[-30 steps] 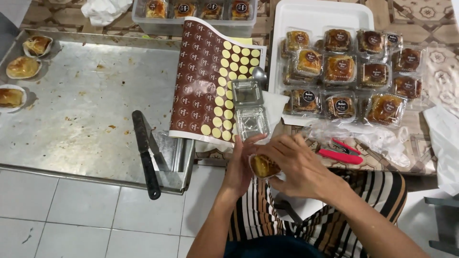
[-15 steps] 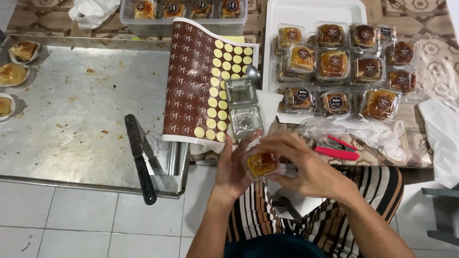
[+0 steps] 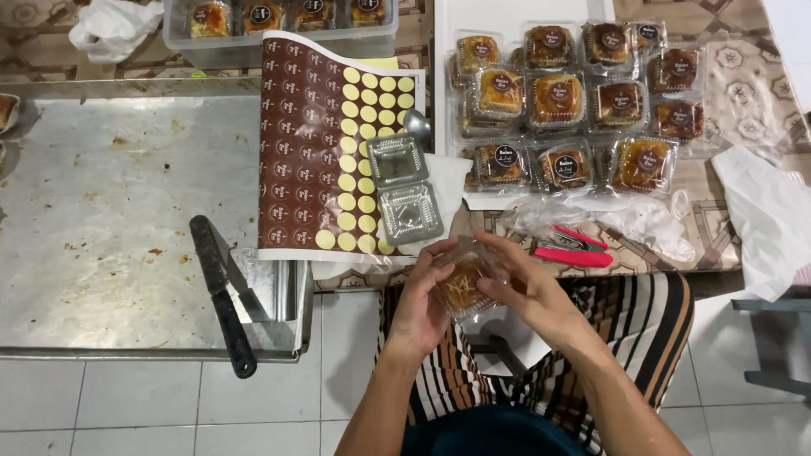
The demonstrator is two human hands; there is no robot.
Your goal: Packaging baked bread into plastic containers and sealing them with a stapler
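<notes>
Between both hands, above the lap, sits a small clear plastic clamshell box with a golden-brown pastry inside (image 3: 463, 285), roughly square with no clear long axis. The left hand (image 3: 420, 302) cups its left side with fingers curled against it, while the right hand (image 3: 530, 291) closes over the top and right edge, fingers pressed together on the lid. Just beyond lie an empty open clear clamshell (image 3: 402, 187), a brown sticker sheet (image 3: 312, 143) and a red stapler (image 3: 573, 249).
</notes>
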